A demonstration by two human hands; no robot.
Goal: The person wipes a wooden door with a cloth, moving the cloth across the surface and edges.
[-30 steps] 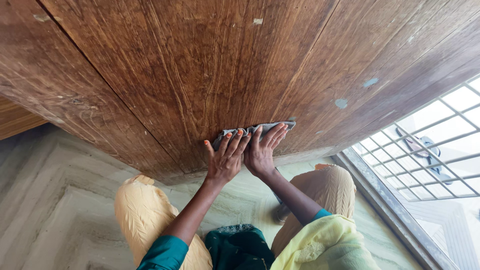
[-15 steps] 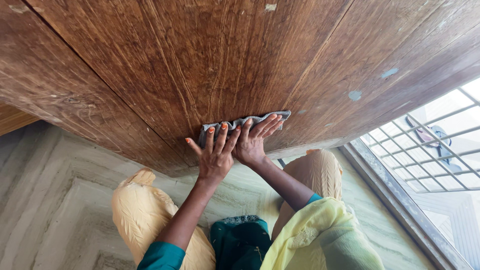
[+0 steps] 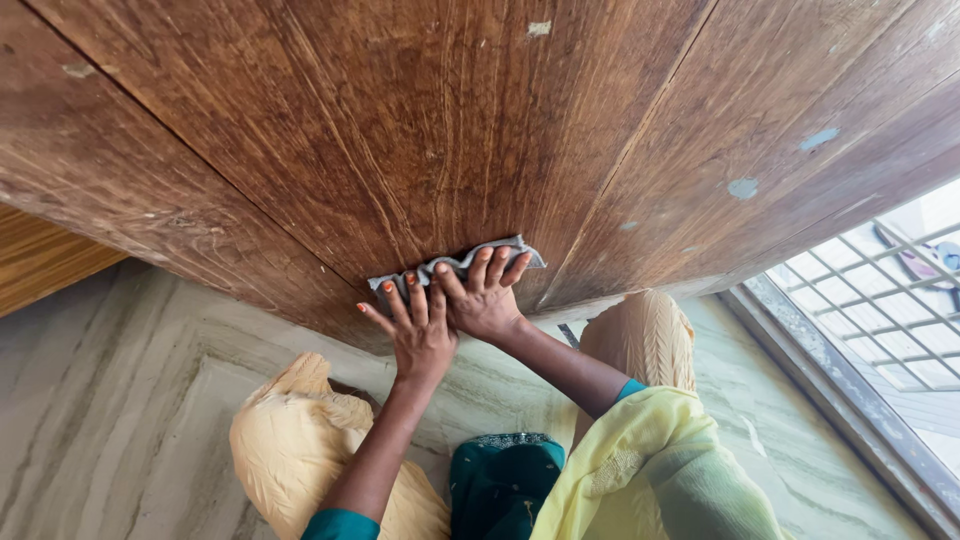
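From my feed I see bright daylight pouring in through the grille [image 3: 890, 310] at right, overexposed there, a soft sheen on the wooden door [image 3: 480, 120], wide-angle bending at the edges, focus mostly sharp.

Packages, labels, signs, screens: none visible in head view.

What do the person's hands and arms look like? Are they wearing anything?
Both forearms are bare. Teal sleeve cuffs end near the elbows. The left hand and right hand have orange-painted fingernails. No gloves, and no rings or bangles that I can see.
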